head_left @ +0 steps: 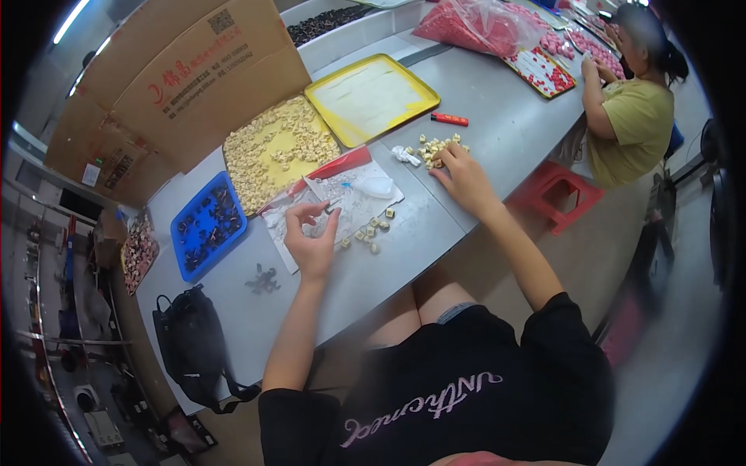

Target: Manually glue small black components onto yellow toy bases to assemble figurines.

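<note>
Left hand [309,242]: the thumb and index finger are curled to a narrow gap and pinch a small dark piece [332,208] at their tips, above the white sheet [280,242]. The piece is too small to determine its direction or long axis.

Right hand [468,185]: the fingers are bent downward, slightly apart, with tips on the near side of the pile of cream cubes [437,144]. Whether they pinch a cube cannot be told. The cubes are about as long as wide, show no clear long axis, and lie turned various ways.

A loose group of cubes [372,227] lies between the hands, by the sheet's near right edge. On the sheet, the clear plastic bottle [374,186] lies with its long axis left to right. A cluster of dark pieces [264,279] lies left of the left hand.

Farther left is the blue tray [186,268] of dark parts; on the far side stands the yellow tray [281,138] of cream pieces.
</note>
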A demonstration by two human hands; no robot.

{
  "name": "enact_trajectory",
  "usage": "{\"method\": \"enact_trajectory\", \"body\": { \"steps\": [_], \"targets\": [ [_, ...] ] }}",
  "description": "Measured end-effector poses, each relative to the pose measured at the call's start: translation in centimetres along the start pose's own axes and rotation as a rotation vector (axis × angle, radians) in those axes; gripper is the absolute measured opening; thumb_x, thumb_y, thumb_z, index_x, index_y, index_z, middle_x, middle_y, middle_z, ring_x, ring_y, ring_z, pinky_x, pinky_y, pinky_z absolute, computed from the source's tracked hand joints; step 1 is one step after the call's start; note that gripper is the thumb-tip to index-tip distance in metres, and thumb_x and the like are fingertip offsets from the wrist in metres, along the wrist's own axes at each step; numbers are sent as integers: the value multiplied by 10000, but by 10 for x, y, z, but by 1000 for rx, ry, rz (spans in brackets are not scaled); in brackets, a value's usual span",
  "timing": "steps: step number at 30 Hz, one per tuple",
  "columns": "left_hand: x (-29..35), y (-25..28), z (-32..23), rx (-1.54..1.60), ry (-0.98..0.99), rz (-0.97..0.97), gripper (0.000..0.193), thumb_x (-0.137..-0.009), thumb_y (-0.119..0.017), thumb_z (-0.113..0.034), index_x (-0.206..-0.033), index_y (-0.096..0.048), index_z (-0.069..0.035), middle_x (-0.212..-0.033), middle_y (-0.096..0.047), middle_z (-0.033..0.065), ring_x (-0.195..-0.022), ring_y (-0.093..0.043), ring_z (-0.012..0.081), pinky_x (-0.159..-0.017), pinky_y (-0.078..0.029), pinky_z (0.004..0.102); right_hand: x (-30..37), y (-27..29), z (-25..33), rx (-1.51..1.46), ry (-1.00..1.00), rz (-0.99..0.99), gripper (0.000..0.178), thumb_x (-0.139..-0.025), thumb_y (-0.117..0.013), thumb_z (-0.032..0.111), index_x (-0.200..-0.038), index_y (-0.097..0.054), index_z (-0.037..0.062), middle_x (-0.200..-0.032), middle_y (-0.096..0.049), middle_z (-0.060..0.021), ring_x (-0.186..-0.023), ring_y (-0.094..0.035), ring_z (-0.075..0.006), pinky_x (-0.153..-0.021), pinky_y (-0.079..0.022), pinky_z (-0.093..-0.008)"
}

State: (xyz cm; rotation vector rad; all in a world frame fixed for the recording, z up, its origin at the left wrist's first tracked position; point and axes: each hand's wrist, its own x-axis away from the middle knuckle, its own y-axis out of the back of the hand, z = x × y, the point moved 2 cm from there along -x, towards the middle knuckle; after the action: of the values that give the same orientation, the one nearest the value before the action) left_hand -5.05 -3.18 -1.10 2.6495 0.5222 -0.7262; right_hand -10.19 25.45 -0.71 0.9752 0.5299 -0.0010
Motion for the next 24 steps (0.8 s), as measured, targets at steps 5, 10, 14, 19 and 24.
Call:
{"method": "enact_trajectory", "body": {
  "steps": [5, 10, 14, 19, 24],
  "targets": [
    [2, 6, -1, -54, 1, 46, 341, -729, -784, -46, -943, -518, -51, -916, -657, 64, -822, -578, 112, -702, -427, 244, -8, -8, 1, -14, -25, 3, 126, -839, -607, 73, -934, -549, 14, -975, -536, -164, -905, -565, -363, -752, -479, -428],
    [1, 4, -8, -39, -39, 44, 308, -701, -794, -71, -905, -564, -49, -886, -657, 53, -742, -558, 132, -669, -444, 261, -9, -3, -3, 21, 22, -5, 70, -840, -588, 25, -890, -545, 4, -962, -557, -162, -843, -583, -367, -704, -484, -418],
    [5, 5, -8, -41, -46, 53, 287, -689, -789, -77, -889, -584, -59, -856, -652, 49, -724, -563, 152, -646, -448, 274, -9, 0, 5, 75, -6, -7, 92, -832, -577, -17, -921, -562, -3, -971, -560, -160, -836, -601, -343, -703, -514, -385],
    [9, 3, -13, -38, -62, 86, 282, -690, -787, -78, -892, -591, -67, -841, -639, 48, -722, -562, 165, -641, -447, 280, -8, 5, 13, -484, -54, -117, 221, -851, -589, -44, -1071, -595, -22, -959, -560, -90, -908, -627, -189, -789, -546, -300],
    [9, 0, -15, -64, -99, 132, 277, -694, -783, -86, -901, -600, -73, -853, -620, 54, -733, -571, 181, -635, -444, 283, -9, -15, 30, -893, -132, -169, 178, -861, -621, -5, -1037, -619, -29, -1008, -587, -59, -902, -617, -137, -756, -525, -266]
  ]
}}
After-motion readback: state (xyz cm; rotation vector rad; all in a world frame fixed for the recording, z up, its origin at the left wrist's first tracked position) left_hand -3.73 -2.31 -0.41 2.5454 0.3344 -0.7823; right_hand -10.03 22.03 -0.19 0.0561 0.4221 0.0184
